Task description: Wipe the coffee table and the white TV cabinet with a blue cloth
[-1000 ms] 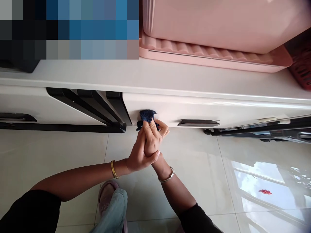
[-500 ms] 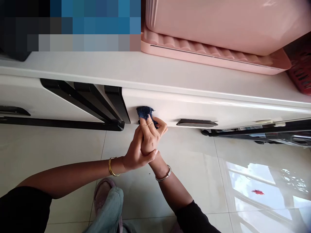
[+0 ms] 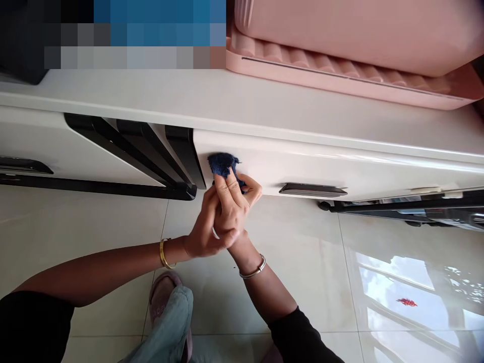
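Observation:
A dark blue fluffy cloth (image 3: pixel 223 163) is pressed against the white drawer front (image 3: pixel 260 161), close to its left edge. My right hand (image 3: pixel 232 206), with a silver bangle on the wrist, holds the cloth under its extended fingers. My left hand (image 3: pixel 202 234), with a gold bangle, is wrapped around my right hand near the wrist, its thumb across the top. Some left fingers are hidden beneath the right hand. To the right of the cloth is a dark drawer handle (image 3: pixel 313 189).
Above the drawer runs a white top (image 3: pixel 151 96) bearing a pink container in a pink tray (image 3: pixel 340 85). Black slanted bars (image 3: pixel 151 151) lie left of the drawer. A black-framed rack (image 3: pixel 416 205) stands low at the right. My slippered foot (image 3: pixel 163 292) is on the tiled floor (image 3: pixel 302 282).
My right hand has slid the cloth slightly up and left along the drawer front, nearer its left edge. My left hand has moved along with it. The view has shifted a little.

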Action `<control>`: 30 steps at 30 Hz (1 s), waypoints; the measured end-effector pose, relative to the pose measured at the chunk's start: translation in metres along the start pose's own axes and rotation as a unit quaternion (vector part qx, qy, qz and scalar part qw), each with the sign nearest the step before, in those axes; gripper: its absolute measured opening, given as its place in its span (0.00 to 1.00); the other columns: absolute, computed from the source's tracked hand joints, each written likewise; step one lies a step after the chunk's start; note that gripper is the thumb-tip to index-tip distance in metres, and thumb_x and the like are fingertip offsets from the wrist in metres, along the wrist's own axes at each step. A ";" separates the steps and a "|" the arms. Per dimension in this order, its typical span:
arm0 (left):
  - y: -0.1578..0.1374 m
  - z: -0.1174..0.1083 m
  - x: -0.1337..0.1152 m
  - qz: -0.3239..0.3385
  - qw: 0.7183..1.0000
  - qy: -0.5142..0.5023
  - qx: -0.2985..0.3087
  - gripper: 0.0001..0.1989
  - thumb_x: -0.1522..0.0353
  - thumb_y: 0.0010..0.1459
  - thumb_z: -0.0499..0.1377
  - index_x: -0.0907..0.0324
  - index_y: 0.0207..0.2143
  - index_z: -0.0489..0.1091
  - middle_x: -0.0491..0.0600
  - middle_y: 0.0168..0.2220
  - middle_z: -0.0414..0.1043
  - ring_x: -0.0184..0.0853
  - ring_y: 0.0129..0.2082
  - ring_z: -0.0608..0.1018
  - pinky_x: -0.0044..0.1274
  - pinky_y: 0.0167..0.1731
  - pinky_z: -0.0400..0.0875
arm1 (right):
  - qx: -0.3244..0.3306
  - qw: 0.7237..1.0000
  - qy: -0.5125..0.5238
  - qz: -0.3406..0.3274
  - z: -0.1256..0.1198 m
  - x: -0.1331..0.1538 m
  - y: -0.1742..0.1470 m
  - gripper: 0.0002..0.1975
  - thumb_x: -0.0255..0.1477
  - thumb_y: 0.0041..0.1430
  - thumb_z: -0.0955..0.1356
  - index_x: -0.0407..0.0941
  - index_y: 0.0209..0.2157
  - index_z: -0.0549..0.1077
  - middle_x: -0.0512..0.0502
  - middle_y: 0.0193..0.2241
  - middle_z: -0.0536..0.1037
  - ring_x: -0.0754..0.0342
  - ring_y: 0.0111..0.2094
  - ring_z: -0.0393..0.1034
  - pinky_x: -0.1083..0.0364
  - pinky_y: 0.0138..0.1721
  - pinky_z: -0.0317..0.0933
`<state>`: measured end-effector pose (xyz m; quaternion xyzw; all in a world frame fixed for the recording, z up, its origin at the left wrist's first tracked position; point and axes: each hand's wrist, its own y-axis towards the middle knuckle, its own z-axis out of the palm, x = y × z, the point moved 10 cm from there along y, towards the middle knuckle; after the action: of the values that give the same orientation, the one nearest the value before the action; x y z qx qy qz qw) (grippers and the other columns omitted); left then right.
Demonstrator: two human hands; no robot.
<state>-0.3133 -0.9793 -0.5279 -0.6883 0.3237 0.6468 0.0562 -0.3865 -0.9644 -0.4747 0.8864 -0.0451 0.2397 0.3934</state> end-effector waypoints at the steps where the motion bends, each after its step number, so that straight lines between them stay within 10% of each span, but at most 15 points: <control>1: 0.004 -0.009 -0.003 0.010 1.000 -0.014 -0.018 0.40 0.47 0.62 0.59 0.47 0.71 0.50 0.56 0.71 0.53 0.53 0.69 0.61 0.48 0.66 0.62 | -0.018 1.000 0.001 -0.010 -0.001 -0.001 0.000 0.20 0.23 0.70 0.63 0.57 0.54 0.78 0.50 0.56 0.79 0.45 0.55 0.66 0.45 0.51 0.61; 5: 0.034 -0.029 -0.003 -0.042 0.992 -0.096 -0.074 0.24 0.51 0.70 0.51 0.55 0.59 0.68 0.56 0.55 0.76 0.44 0.55 0.79 0.37 0.56 0.76 | -0.111 0.993 -0.015 -0.036 -0.010 -0.024 -0.011 0.19 0.20 0.69 0.63 0.52 0.52 0.77 0.44 0.51 0.81 0.49 0.48 0.70 0.47 0.50 0.64; 11: 0.067 -0.025 -0.003 -0.155 0.984 -0.048 -0.073 0.32 0.43 0.66 0.51 0.60 0.28 0.76 0.51 0.30 0.81 0.39 0.38 0.85 0.28 0.40 0.83 | -0.109 0.994 -0.021 -0.016 -0.006 -0.052 -0.026 0.16 0.24 0.71 0.61 0.50 0.49 0.77 0.39 0.53 0.79 0.46 0.48 0.71 0.42 0.50 0.66; 30: 0.074 -0.024 -0.005 -0.192 0.977 -0.045 -0.084 0.36 0.41 0.67 0.45 0.59 0.37 0.80 0.50 0.27 0.79 0.43 0.40 0.86 0.31 0.40 0.84 | -0.063 0.998 0.004 0.014 -0.005 -0.053 -0.019 0.20 0.22 0.69 0.60 0.51 0.53 0.77 0.42 0.52 0.80 0.47 0.51 0.69 0.42 0.53 0.65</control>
<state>-0.3314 -1.0472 -0.4942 -0.7098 0.1273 0.6793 0.1360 -0.4296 -0.9535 -0.5091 0.8580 -0.0707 0.2458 0.4454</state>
